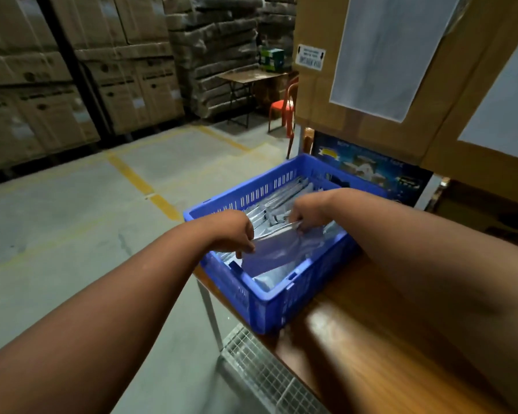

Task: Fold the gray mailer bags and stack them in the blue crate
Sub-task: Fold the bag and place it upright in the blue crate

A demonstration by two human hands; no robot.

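The blue crate (266, 306) sits at the left end of a wooden table (371, 339). Inside it lie several folded gray mailer bags (277, 212), packed toward the far side. Both my hands are over the crate and hold one flat gray mailer bag (277, 249) by its upper edge. My left hand (237, 231) pinches the bag's left corner. My right hand (307, 212) grips its right corner. The bag hangs tilted, its lower part inside the crate's near end.
Large cardboard boxes (401, 70) stand on the table right behind the crate. A dark printed box (371, 168) sits under them. A wire-mesh panel (260, 372) lies below the table edge. An orange chair (284, 106) and a small table (248, 77) stand across the concrete floor.
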